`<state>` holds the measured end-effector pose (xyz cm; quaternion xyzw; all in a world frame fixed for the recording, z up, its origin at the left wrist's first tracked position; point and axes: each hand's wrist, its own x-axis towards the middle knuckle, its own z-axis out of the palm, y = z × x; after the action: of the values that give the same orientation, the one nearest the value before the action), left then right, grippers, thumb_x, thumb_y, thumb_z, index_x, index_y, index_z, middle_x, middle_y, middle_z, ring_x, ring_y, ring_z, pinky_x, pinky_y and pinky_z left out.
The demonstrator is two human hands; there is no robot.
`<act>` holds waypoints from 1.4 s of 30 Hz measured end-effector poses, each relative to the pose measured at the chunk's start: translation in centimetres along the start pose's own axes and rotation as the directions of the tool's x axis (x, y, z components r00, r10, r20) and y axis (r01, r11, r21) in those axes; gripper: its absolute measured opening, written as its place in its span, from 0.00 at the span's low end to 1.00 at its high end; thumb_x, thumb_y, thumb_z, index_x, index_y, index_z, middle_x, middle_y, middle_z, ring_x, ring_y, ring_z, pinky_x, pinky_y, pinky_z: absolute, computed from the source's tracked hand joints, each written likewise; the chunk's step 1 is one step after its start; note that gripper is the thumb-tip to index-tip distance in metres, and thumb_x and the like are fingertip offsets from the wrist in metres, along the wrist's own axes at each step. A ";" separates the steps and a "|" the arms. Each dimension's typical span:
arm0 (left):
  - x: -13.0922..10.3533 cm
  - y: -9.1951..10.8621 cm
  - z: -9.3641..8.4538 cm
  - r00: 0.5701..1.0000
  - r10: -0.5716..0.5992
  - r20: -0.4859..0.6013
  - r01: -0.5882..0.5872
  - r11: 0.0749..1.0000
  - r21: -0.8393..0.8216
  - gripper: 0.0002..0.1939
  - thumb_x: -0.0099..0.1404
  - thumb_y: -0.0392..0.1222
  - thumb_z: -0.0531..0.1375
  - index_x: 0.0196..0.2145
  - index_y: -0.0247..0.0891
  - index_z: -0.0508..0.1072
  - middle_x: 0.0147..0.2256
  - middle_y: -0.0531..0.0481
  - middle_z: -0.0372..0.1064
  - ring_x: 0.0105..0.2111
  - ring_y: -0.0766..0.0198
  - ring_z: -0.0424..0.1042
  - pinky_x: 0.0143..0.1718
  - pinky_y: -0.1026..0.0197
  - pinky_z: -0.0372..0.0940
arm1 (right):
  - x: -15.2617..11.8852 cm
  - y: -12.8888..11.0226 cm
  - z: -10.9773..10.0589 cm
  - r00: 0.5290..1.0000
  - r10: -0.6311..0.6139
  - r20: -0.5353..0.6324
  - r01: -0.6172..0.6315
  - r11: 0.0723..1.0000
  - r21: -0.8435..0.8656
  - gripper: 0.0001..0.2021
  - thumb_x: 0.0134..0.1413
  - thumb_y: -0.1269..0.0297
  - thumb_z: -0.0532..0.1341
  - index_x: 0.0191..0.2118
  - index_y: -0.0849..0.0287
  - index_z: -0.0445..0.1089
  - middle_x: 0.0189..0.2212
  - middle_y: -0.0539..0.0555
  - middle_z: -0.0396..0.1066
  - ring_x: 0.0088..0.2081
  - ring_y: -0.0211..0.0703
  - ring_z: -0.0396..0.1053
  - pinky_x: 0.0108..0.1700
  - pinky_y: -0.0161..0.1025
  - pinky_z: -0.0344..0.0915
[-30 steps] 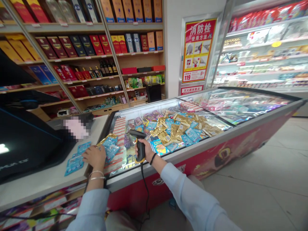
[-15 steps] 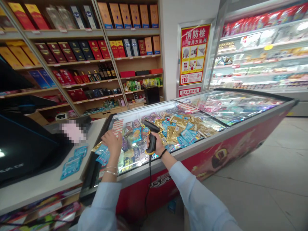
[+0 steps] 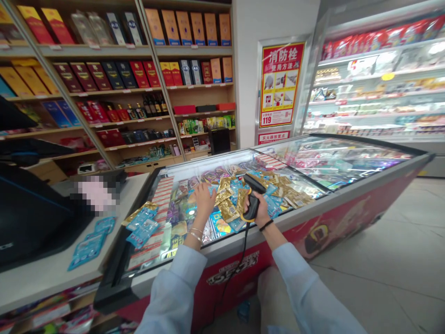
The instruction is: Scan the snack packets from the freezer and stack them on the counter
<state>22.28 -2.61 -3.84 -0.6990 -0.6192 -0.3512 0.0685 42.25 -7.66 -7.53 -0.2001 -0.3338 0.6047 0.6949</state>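
My right hand [image 3: 262, 211] grips a black and yellow barcode scanner [image 3: 252, 206], whose cord hangs down the freezer's front. A gold packet [image 3: 241, 199] shows right beside the scanner's handle; whether my fingers also hold it I cannot tell. My left hand [image 3: 205, 202] is palm down with fingers apart, over the freezer's glass lid at the left side of the pile. Gold packets [image 3: 228, 211] and blue packets [image 3: 274, 206] lie heaped on the glass around both hands. A smaller group of blue packets [image 3: 142, 227] rests at the lid's left end.
The chest freezer [image 3: 302, 236] stretches away to the right. On the left, a white counter [image 3: 38, 287] bears several blue packets [image 3: 92, 243] and a black monitor [image 3: 31, 218]. Shelves of boxed goods [image 3: 104, 76] stand behind, with a lit fridge [image 3: 375, 88] at back right.
My left hand has moved right, from the packets at the lid's left end to the heap. My right hand has shifted right with the scanner. More blue packets lie exposed at the left end.
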 end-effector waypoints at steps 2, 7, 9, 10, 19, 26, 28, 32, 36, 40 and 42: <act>0.1 0.0 1.1 0.999 0.026 0.046 -0.027 1.000 0.014 0.13 0.69 0.43 0.54 0.48 0.37 0.72 0.52 0.37 0.70 0.54 0.46 0.64 0.55 0.48 0.58 | 0.0 -0.4 -0.9 0.999 -0.036 -0.027 0.036 0.999 -0.013 0.13 0.47 0.52 0.62 0.34 0.55 0.66 0.15 0.43 0.62 0.14 0.37 0.61 0.16 0.33 0.59; -0.2 -0.9 2.8 0.988 0.076 0.132 -0.085 0.994 0.062 0.15 0.68 0.45 0.58 0.50 0.38 0.71 0.52 0.38 0.70 0.54 0.47 0.65 0.56 0.49 0.59 | -0.2 -0.4 -1.4 0.996 -0.061 -0.069 0.059 0.998 -0.038 0.15 0.47 0.49 0.62 0.35 0.54 0.66 0.16 0.43 0.62 0.14 0.37 0.61 0.16 0.34 0.59; -0.4 -1.3 3.0 0.986 0.079 0.150 -0.093 0.992 0.088 0.17 0.67 0.47 0.60 0.51 0.37 0.71 0.52 0.37 0.69 0.54 0.47 0.65 0.55 0.50 0.59 | -0.4 -0.1 -1.3 0.998 -0.036 -0.060 0.033 0.998 -0.049 0.15 0.46 0.50 0.62 0.34 0.55 0.66 0.16 0.43 0.62 0.14 0.38 0.61 0.16 0.34 0.59; -0.5 -1.5 3.0 0.984 0.069 0.161 -0.087 0.991 0.105 0.18 0.67 0.48 0.60 0.51 0.37 0.70 0.52 0.36 0.69 0.54 0.46 0.66 0.55 0.50 0.60 | -0.5 0.0 -1.2 0.998 -0.019 -0.055 0.016 0.998 -0.055 0.15 0.46 0.50 0.62 0.34 0.55 0.67 0.16 0.44 0.63 0.14 0.38 0.61 0.16 0.34 0.59; -1.1 -2.0 2.5 0.967 -0.133 0.218 0.086 0.973 0.212 0.25 0.66 0.56 0.60 0.49 0.31 0.72 0.50 0.30 0.70 0.54 0.42 0.66 0.53 0.49 0.62 | -0.6 0.2 -1.2 0.999 0.021 -0.043 -0.024 0.997 -0.073 0.15 0.46 0.50 0.62 0.34 0.56 0.68 0.15 0.44 0.64 0.14 0.37 0.62 0.17 0.33 0.59; -1.4 -2.0 2.4 0.956 -0.229 0.181 0.179 0.950 0.256 0.30 0.65 0.61 0.59 0.50 0.29 0.73 0.51 0.26 0.69 0.55 0.37 0.65 0.52 0.43 0.61 | -0.6 0.1 -1.2 0.998 0.025 -0.053 -0.028 0.997 -0.068 0.14 0.45 0.50 0.63 0.33 0.55 0.68 0.15 0.44 0.64 0.14 0.37 0.62 0.16 0.33 0.59; -1.4 -1.9 2.6 0.957 -0.228 0.178 0.179 0.950 0.257 0.30 0.65 0.61 0.59 0.49 0.29 0.74 0.51 0.25 0.69 0.55 0.36 0.64 0.53 0.41 0.60 | -0.6 0.2 -1.2 0.998 0.020 -0.059 -0.024 0.998 -0.064 0.14 0.45 0.50 0.64 0.33 0.55 0.67 0.15 0.43 0.64 0.14 0.37 0.62 0.16 0.33 0.59; -1.3 -1.8 3.5 0.959 -0.202 0.199 0.157 0.963 0.221 0.25 0.65 0.58 0.59 0.47 0.34 0.76 0.52 0.28 0.69 0.56 0.35 0.63 0.54 0.38 0.59 | -0.6 0.4 -1.3 0.998 0.028 -0.059 -0.032 0.997 -0.066 0.15 0.46 0.50 0.63 0.34 0.55 0.67 0.15 0.44 0.64 0.14 0.38 0.63 0.16 0.35 0.60; -1.3 -1.6 4.1 0.948 -0.211 0.238 0.171 0.970 0.175 0.23 0.64 0.56 0.61 0.47 0.34 0.75 0.53 0.30 0.69 0.57 0.37 0.63 0.54 0.39 0.59 | -0.6 0.4 -1.2 0.999 0.037 -0.039 -0.040 0.996 -0.086 0.15 0.45 0.50 0.63 0.33 0.55 0.68 0.15 0.44 0.64 0.14 0.39 0.63 0.16 0.35 0.60; -1.1 -1.4 4.1 0.955 -0.170 0.244 0.153 0.984 0.088 0.22 0.63 0.52 0.63 0.48 0.33 0.73 0.49 0.32 0.73 0.55 0.39 0.67 0.54 0.41 0.60 | -0.6 0.3 -1.2 0.998 0.054 -0.034 -0.056 0.995 -0.078 0.15 0.44 0.49 0.63 0.33 0.55 0.67 0.15 0.44 0.64 0.14 0.39 0.63 0.16 0.34 0.60; -1.0 -1.3 4.1 0.960 -0.128 0.248 0.134 0.991 -0.006 0.20 0.63 0.49 0.64 0.48 0.34 0.72 0.42 0.37 0.75 0.51 0.43 0.72 0.53 0.45 0.62 | -0.6 0.3 -1.2 0.998 0.059 -0.035 -0.061 0.995 -0.074 0.15 0.45 0.50 0.63 0.33 0.55 0.67 0.15 0.45 0.64 0.14 0.39 0.63 0.17 0.34 0.60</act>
<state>22.79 -0.91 -7.92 -0.6956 -0.6636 -0.2721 -0.0407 42.86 -8.07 -8.75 -0.2456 -0.3386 0.6091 0.6738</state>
